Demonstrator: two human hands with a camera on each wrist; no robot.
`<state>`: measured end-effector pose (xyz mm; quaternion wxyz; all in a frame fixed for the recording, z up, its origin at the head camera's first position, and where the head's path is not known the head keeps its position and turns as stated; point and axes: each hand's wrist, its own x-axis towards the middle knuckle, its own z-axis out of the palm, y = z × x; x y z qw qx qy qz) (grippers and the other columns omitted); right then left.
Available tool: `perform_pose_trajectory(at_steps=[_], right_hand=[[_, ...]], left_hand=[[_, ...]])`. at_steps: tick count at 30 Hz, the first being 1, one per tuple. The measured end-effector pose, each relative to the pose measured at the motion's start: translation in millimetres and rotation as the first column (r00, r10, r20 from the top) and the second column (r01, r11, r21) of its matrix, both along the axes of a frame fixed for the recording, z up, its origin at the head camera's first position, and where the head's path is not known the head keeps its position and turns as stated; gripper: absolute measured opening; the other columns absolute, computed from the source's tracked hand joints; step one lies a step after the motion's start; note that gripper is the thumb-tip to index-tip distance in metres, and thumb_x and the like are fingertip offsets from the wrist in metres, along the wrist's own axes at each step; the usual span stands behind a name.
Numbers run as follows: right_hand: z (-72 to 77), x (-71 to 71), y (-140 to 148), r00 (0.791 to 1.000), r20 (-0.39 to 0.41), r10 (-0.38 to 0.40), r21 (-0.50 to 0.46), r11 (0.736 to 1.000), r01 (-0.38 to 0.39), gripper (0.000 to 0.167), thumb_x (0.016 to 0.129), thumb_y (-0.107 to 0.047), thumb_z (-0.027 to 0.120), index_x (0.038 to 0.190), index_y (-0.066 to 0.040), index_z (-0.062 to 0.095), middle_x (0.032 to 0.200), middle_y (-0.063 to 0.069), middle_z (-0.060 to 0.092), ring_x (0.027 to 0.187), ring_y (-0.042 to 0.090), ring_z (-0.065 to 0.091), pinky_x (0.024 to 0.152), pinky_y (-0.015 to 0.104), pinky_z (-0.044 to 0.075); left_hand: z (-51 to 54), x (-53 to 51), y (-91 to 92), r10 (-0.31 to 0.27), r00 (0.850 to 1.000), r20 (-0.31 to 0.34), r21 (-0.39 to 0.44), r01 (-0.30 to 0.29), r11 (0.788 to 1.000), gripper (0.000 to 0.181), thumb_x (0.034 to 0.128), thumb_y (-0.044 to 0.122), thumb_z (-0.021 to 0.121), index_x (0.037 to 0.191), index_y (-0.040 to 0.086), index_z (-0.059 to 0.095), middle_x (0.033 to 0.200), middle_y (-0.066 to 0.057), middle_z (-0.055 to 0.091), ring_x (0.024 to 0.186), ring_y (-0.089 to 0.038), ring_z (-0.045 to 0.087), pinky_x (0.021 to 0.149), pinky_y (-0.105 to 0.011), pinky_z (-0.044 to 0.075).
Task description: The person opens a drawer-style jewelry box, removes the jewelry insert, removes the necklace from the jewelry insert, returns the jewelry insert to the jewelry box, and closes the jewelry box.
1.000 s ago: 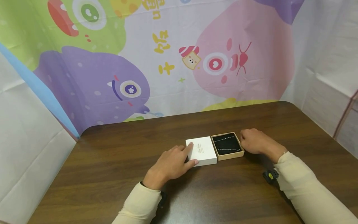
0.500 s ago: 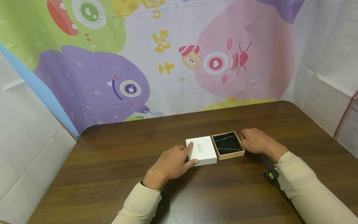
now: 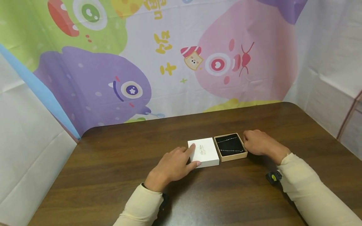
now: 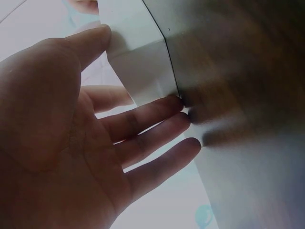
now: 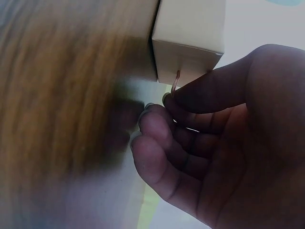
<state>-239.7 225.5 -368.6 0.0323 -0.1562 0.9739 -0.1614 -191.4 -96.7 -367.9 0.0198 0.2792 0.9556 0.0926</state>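
A white box sleeve (image 3: 204, 152) with small printed lettering lies flat on the table. Right against its right end sits a tan box tray (image 3: 233, 156); whether its edge is still inside the sleeve cannot be told. A silvery chain (image 3: 230, 150) lies over the black pad (image 3: 229, 145) in the tray. My left hand (image 3: 175, 161) rests at the sleeve's left end, index fingertip on top, thumb against the near side, other fingers extended. My right hand (image 3: 258, 142) is at the tray's right end, pinching a thin reddish-brown pull tab (image 5: 176, 81) between thumb and index finger.
The brown wooden table (image 3: 113, 175) spreads around the box. A cartoon-printed cloth (image 3: 175, 91) hangs along the back edge, with pale cloth walls (image 3: 336, 72) at the sides. A dark wrist device (image 3: 273, 177) sits under the right sleeve cuff.
The tray and my right hand have shifted very slightly right since one second ago. My left hand and the white sleeve stay where they were.
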Motion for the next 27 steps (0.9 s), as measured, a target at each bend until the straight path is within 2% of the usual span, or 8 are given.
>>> perform_pose_trajectory(at_steps=[27], right_hand=[[-1.3, -1.9, 3.6, 1.000, 0.026, 0.001, 0.003, 1.000, -0.001, 0.009, 0.083, -0.004, 0.051, 0.081, -0.007, 0.058, 0.076, 0.005, 0.056, 0.067, 0.021, 0.052, 0.059, 0.037, 0.043]], left_hand=[[-0.6, -0.3, -0.5, 0.001, 1.000, 0.007, 0.005, -0.001, 1.000, 0.068, 0.1005, 0.052, 0.054, 0.156, 0.016, 0.038, 0.128, -0.014, 0.062, 0.116, -0.027, 0.060, 0.094, -0.047, 0.048]])
